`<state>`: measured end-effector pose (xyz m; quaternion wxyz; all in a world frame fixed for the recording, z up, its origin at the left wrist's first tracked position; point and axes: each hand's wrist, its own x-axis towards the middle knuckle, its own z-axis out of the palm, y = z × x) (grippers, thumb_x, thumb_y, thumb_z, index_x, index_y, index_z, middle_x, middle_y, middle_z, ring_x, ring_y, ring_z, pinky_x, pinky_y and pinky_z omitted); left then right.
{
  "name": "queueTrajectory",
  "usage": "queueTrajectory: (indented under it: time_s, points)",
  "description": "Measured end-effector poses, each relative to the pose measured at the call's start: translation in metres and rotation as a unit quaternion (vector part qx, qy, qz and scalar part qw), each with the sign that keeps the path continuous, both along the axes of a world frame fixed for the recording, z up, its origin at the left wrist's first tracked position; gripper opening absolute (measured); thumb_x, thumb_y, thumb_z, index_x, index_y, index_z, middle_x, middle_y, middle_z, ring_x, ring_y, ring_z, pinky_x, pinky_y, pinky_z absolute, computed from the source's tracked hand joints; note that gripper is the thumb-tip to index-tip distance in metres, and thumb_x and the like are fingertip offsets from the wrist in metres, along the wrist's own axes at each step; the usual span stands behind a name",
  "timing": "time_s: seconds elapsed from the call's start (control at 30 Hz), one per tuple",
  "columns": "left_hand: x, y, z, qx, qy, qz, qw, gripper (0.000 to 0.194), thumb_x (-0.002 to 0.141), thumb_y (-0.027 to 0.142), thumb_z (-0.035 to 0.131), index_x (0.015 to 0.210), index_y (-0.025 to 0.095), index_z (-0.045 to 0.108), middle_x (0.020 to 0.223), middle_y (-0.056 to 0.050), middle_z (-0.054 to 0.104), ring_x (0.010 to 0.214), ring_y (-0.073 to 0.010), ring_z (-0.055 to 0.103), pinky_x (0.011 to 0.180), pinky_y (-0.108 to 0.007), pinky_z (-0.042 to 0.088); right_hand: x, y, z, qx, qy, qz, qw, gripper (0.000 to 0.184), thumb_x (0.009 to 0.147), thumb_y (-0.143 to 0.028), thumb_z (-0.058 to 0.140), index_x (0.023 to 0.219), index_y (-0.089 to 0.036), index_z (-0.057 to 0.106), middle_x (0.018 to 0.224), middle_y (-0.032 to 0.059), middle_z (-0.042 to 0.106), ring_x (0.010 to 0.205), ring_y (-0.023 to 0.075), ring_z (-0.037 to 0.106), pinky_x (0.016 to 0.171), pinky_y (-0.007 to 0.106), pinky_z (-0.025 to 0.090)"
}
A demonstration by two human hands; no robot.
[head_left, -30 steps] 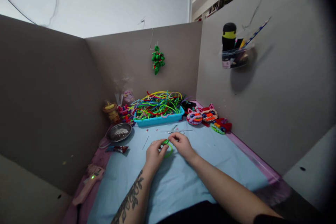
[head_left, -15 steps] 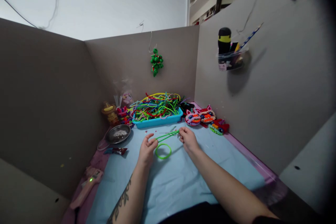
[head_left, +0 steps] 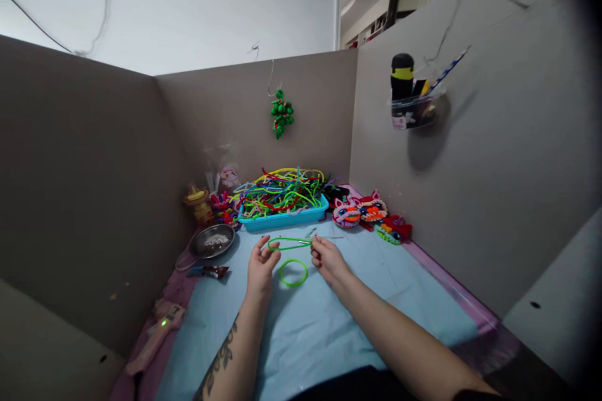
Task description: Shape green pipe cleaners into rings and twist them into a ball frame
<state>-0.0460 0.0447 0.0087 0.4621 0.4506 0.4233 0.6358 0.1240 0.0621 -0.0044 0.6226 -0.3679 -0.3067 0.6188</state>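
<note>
A green pipe cleaner (head_left: 289, 247), bent into a long narrow loop, spans the gap between my hands above the cloth. My left hand (head_left: 261, 268) has its thumb and fingers at the loop's left end, with the fingertips partly spread. At the right end, the fingertips of my right hand (head_left: 329, 260) pinch the loop. A lighter green ring (head_left: 293, 272) of pipe cleaner lies flat on the cloth just below. A thin metal tool (head_left: 333, 237) rests beyond my right fingertips, partly hidden, so its kind is unclear.
Behind my hands stands a blue tray (head_left: 282, 219) heaped with coloured pipe cleaners. To the left are a metal dish (head_left: 211, 242) holding small white bits and a pink handheld device (head_left: 155, 337) with a green light. Several fuzzy figures (head_left: 347, 213) sit at right. Grey partitions (head_left: 423, 200) enclose the table.
My right hand has moved left and slightly down, and my left hand a little left. The stretched, slanting green loop is now slacker, wider and nearly level.
</note>
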Motion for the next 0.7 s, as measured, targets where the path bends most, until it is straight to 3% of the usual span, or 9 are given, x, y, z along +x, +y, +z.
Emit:
queueTrajectory:
  time_s: [0.13, 0.23, 0.3, 0.4, 0.5, 0.57, 0.63, 0.7]
  points:
    - [0.008, 0.000, -0.005, 0.014, 0.080, -0.019, 0.996, 0.045, 0.070, 0.034, 0.064, 0.110, 0.016, 0.054, 0.112, -0.013, 0.061, 0.104, -0.0226, 0.057, 0.086, -0.035, 0.045, -0.005, -0.003, -0.002, -0.001, -0.002, 0.003, 1.000, 0.036, 0.055, -0.042, 0.072, 0.065, -0.018, 0.048, 0.051, -0.0072, 0.039, 0.042, 0.0041, 0.032, 0.035, 0.016, 0.019]
    - [0.016, -0.006, -0.007, 0.068, 0.184, -0.048, 0.979, 0.045, 0.077, 0.035, 0.056, 0.118, 0.019, 0.051, 0.130, -0.012, 0.050, 0.121, -0.0228, 0.044, 0.097, -0.039, 0.037, -0.011, -0.006, -0.001, -0.008, 0.003, 0.013, 1.000, 0.037, 0.054, -0.043, 0.073, 0.065, -0.017, 0.048, 0.051, -0.0074, 0.041, 0.041, 0.0033, 0.030, 0.034, 0.015, 0.019]
    - [0.021, -0.013, -0.005, 0.117, 0.228, -0.060, 0.965, 0.043, 0.082, 0.036, 0.048, 0.122, 0.019, 0.048, 0.131, -0.011, 0.049, 0.124, -0.0205, 0.041, 0.104, -0.039, 0.029, -0.016, -0.009, 0.000, -0.012, -0.001, 0.024, 1.000, 0.037, 0.054, -0.043, 0.073, 0.064, -0.017, 0.047, 0.051, -0.0075, 0.041, 0.040, 0.0030, 0.030, 0.034, 0.015, 0.019]
    - [0.024, -0.021, 0.000, 0.154, 0.227, -0.061, 0.960, 0.039, 0.088, 0.040, 0.038, 0.118, 0.018, 0.050, 0.126, -0.011, 0.053, 0.121, -0.0198, 0.044, 0.103, -0.039, 0.030, -0.022, -0.014, 0.003, -0.007, -0.019, 0.057, 0.998, 0.035, 0.056, -0.041, 0.071, 0.063, -0.017, 0.046, 0.050, -0.0078, 0.042, 0.039, 0.0027, 0.030, 0.034, 0.015, 0.018]
    - [0.024, -0.022, 0.006, 0.123, 0.137, -0.039, 0.982, 0.036, 0.087, 0.047, 0.037, 0.100, 0.018, 0.054, 0.102, -0.009, 0.062, 0.103, -0.0198, 0.055, 0.092, -0.038, 0.040, -0.026, -0.021, 0.005, -0.002, -0.062, 0.130, 0.990, 0.030, 0.059, -0.037, 0.068, 0.062, -0.017, 0.046, 0.046, -0.0086, 0.041, 0.037, 0.0028, 0.029, 0.033, 0.015, 0.016]
    - [0.024, -0.020, 0.009, 0.075, 0.013, -0.037, 0.996, 0.034, 0.085, 0.052, 0.039, 0.089, 0.019, 0.050, 0.074, -0.002, 0.059, 0.076, -0.0150, 0.059, 0.075, -0.032, 0.046, -0.027, -0.027, 0.005, 0.010, -0.103, 0.196, 0.975, 0.028, 0.061, -0.036, 0.067, 0.061, -0.018, 0.046, 0.045, -0.0086, 0.041, 0.036, 0.0031, 0.030, 0.033, 0.015, 0.016]
    - [0.022, -0.017, 0.012, 0.023, -0.100, -0.051, 0.993, 0.033, 0.082, 0.053, 0.045, 0.082, 0.020, 0.044, 0.054, 0.007, 0.042, 0.050, -0.0084, 0.047, 0.055, -0.023, 0.043, -0.026, -0.031, 0.006, 0.041, -0.144, 0.267, 0.952, 0.027, 0.064, -0.038, 0.065, 0.062, -0.017, 0.048, 0.046, -0.0075, 0.045, 0.036, 0.0032, 0.032, 0.034, 0.016, 0.019]
    - [0.019, -0.015, 0.014, -0.028, -0.150, -0.078, 0.985, 0.034, 0.077, 0.052, 0.053, 0.078, 0.021, 0.040, 0.049, 0.011, 0.027, 0.039, -0.0045, 0.030, 0.041, -0.017, 0.029, -0.023, -0.032, 0.008, 0.074, -0.180, 0.322, 0.927, 0.029, 0.068, -0.042, 0.063, 0.066, -0.016, 0.052, 0.048, -0.0064, 0.047, 0.037, 0.0035, 0.034, 0.035, 0.017, 0.022]
